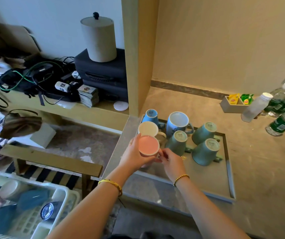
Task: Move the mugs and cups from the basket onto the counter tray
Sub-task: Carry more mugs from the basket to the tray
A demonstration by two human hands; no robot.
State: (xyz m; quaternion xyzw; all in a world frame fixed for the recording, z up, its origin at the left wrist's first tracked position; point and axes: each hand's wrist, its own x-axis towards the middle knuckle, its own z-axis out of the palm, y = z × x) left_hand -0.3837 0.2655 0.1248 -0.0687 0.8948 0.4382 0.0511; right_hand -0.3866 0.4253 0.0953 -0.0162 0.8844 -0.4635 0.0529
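**mugwatcher:** ok so starting at the bottom left of the frame, the white plastic basket isn't cleared out yet. There are blurry blue shapes and something pale in it, probably more cups, but it's too smeared to count. So I'd say the job is partway done.

**tray_guy:** yeah. Both arms reach up from the bottom edge toward the centre. The left hand is wrapped around the side of the pink mug, fingers curled closed on its wall. The right hand pinches in at the mug's right side, thumb and fingertips closed where the handle would be, though I can't actually see the handle.

**mugwatcher:** why two hands for one mug?

**tray_guy:** my guess: one carries, the other turns or steadies it so it lands upside down in line with the rest. It's at the tray's lower left part, base up. Can't tell if the rim is touching down yet.

**mugwatcher:** how does it look?

**tray_guy:** salmon-pink flat bottom with a whitish ring round the edge, matte. Looks ceramic.

**mugwatcher:** and behind it?

**tray_guy:** just beyond is a cream mug, then a small blue cup further up, all inverted in a column. To the right is a big blue mug and three green mugs. Base-up probably keeps dust out, and the tight rows leave the tray's lower right free for what's left in the basket.
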